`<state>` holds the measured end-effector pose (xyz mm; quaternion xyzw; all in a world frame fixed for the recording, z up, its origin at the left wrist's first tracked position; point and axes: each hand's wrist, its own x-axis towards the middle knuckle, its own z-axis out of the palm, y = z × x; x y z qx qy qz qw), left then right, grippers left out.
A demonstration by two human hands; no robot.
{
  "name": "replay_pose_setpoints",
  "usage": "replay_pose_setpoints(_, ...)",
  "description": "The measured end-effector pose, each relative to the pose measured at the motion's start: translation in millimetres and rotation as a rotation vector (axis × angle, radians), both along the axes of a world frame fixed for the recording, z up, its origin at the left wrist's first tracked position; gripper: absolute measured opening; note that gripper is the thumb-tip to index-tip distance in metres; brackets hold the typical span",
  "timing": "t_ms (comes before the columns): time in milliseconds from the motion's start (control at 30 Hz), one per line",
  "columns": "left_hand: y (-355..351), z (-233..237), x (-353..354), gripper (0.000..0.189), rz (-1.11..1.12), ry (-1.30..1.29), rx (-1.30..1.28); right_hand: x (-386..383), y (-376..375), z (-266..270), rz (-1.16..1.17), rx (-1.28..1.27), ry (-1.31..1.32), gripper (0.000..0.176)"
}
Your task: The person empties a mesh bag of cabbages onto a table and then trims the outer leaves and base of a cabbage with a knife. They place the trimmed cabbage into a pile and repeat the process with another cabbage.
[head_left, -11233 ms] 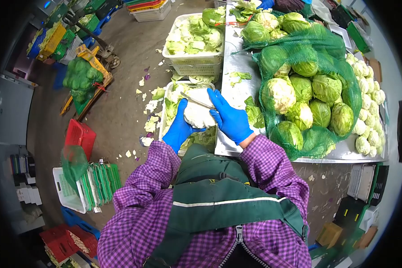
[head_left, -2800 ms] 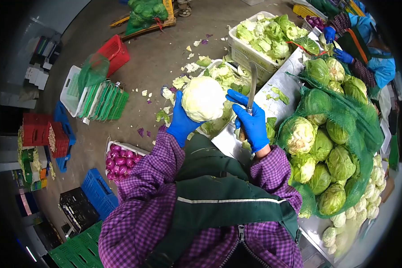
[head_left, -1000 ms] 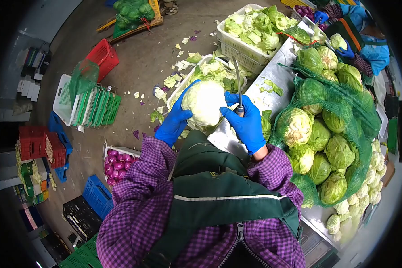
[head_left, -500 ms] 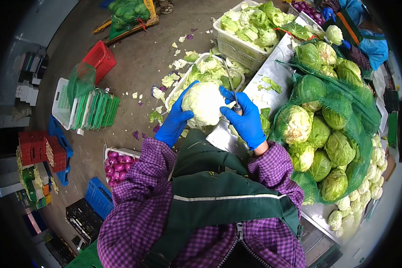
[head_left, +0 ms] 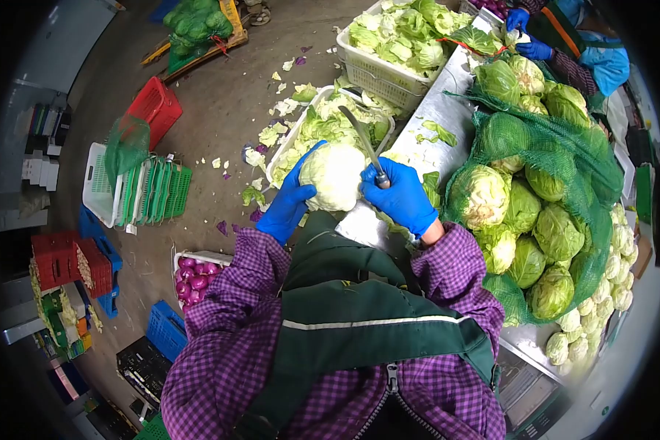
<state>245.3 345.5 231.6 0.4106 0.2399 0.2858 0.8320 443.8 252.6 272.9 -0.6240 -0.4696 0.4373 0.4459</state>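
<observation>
A pale trimmed cabbage (head_left: 331,177) rests in my left hand (head_left: 290,199), whose blue-gloved fingers wrap its left side. My right hand (head_left: 402,196), also gloved in blue, grips a knife (head_left: 362,134) by its handle, close to the cabbage's right side. The curved blade points up and away from me. Beyond the cabbage is a white basket (head_left: 275,163) of loose cabbage leaves. On the right, a green net (head_left: 600,192) holds several green cabbages (head_left: 559,237) on a metal table (head_left: 434,117).
A larger leaf-filled basket (head_left: 378,77) stands at the back. Red onions (head_left: 192,277) fill a crate at lower left. Trimmed cabbages (head_left: 579,345) lie at the table's right edge. A co-worker's gloved hands (head_left: 533,48) are at upper right. Leaf scraps litter the floor.
My right hand has shifted slightly down, and the knife blade has tilted further left. The co-worker's hands have come together around a pale cabbage. The view has shifted a little.
</observation>
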Motion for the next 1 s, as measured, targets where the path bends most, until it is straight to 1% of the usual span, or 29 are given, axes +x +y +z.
replay_pose_setpoints(67,-1.7,-13.4,-4.0,0.088,-0.03,-0.112,-0.08,1.3,-11.1,6.9,0.059,-0.15,0.159,0.008)
replay_pose_setpoints(100,-2.8,-26.6,-8.5,0.088,-0.024,-0.111,-0.08,7.0,-19.4,18.6,0.174,-0.197,0.353,0.007)
replay_pose_setpoints(133,-3.7,-43.4,-13.1,0.08,0.026,-0.097,-0.193,7.5,-27.3,8.1,0.189,-0.057,0.332,0.007)
replay_pose_setpoints(167,-4.0,-49.7,-14.8,0.072,0.076,-0.083,-0.306,5.4,-31.6,2.1,0.203,0.084,0.311,0.008)
replay_pose_setpoints(200,-2.7,-55.6,-16.1,0.072,0.077,-0.084,-0.304,6.1,-35.2,-0.2,0.205,0.085,0.311,0.008)
replay_pose_setpoints(233,-0.3,-61.3,-16.3,0.067,0.106,-0.1,-0.368,6.6,-36.8,-0.1,0.066,-0.019,0.367,0.01)
replay_pose_setpoints(267,0.6,-57.8,-13.7,0.063,0.133,-0.115,-0.434,6.6,-37.5,0.7,-0.074,-0.123,0.423,0.015)
replay_pose_setpoints(300,0.0,-54.0,-11.7,0.063,0.129,-0.116,-0.432,5.2,-36.0,0.5,-0.078,-0.121,0.421,0.015)
replay_pose_setpoints(367,-0.6,-44.5,-7.7,0.062,0.227,-0.091,-0.528,-2.1,-29.6,0.9,-0.262,-0.091,0.391,0.037)
replay_pose_setpoints(400,0.4,-43.9,-5.8,0.062,0.222,-0.093,-0.525,-6.2,-29.5,2.1,-0.206,0.012,0.208,0.053)
replay_pose_setpoints(433,1.5,-43.3,-4.5,0.062,0.226,-0.114,-0.555,-12.8,-28.6,3.6,-0.208,0.016,0.206,0.053)
replay_pose_setpoints(467,3.3,-42.6,-3.8,0.061,0.23,-0.135,-0.584,-20.9,-26.5,5.6,-0.212,0.099,0.06,0.053)
replay_pose_setpoints(500,6.2,-53.1,-6.0,0.061,0.227,-0.136,-0.582,-28.6,-23.8,7.6,-0.216,0.179,-0.086,0.054)
replay_pose_setpoints(533,9.5,-71.8,-10.1,0.06,0.044,-0.457,-0.594,-35.2,-21.3,12.7,-0.226,0.179,-0.06,0.05)
replay_pose_setpoints(567,9.4,-70.0,-9.3,0.059,-0.145,-0.774,-0.598,-40.5,-18.4,12.2,-0.231,0.177,-0.061,0.05)
replay_pose_setpoints(600,7.2,-68.2,-9.1,0.059,-0.152,-0.772,-0.603,-44.0,-13.3,9.6,-0.277,0.251,-0.135,0.045)
replay_pose_setpoints(633,4.7,-66.1,-8.8,0.065,0.015,-0.515,-0.61,-46.8,-7.3,6.2,-0.323,0.327,-0.211,0.041)
replay_pose_setpoints(667,2.8,-59.9,-7.4,0.074,0.176,-0.255,-0.604,-50.3,-0.5,4.3,-0.41,0.335,-0.132,0.03)
replay_pose_setpoints(700,2.4,-59.4,-8.1,0.074,0.165,-0.254,-0.605,-49.3,-1.7,7.1,-0.42,0.335,-0.135,0.03)
replay_pose_setpoints(733,2.7,-59.1,-9.2,0.068,0.108,-0.164,-0.421,-47.0,-3.6,12.5,-0.399,0.284,-0.138,0.026)
replay_pose_setpoints(767,2.5,-59.2,-9.7,0.066,0.051,-0.075,-0.238,-46.0,-5.5,16.6,-0.378,0.231,-0.14,0.022)
replay_pose_setpoints(800,3.7,-64.4,-9.3,0.066,0.041,-0.076,-0.239,-46.6,-6.6,14.6,-0.388,0.231,-0.144,0.022)
replay_pose_setpoints(833,5.8,-73.2,-8.9,0.07,-0.03,-0.109,-0.243,-47.9,-7.0,10.2,-0.416,0.271,-0.074,0.018)
replay_pose_setpoints(867,7.0,-70.6,-7.5,0.073,-0.098,-0.141,-0.247,-49.7,-7.2,6.4,-0.44,0.31,-0.002,0.014)
replay_pose_setpoints(900,5.1,-68.9,-3.8,0.073,-0.104,-0.141,-0.246,-48.8,-9.1,3.4,-0.446,0.312,-0.003,0.014)
replay_pose_setpoints(967,-1.7,-58.8,10.2,0.083,0.004,-0.592,-1.02,-40.5,-16.1,-0.6,-0.584,0.125,0.28,0.01)
replay_pose_setpoints(1000,-0.9,-46.7,13.8,0.088,-0.045,-0.597,-1.1,-37.2,-19.3,0.5,-0.633,0.094,0.374,0.01)
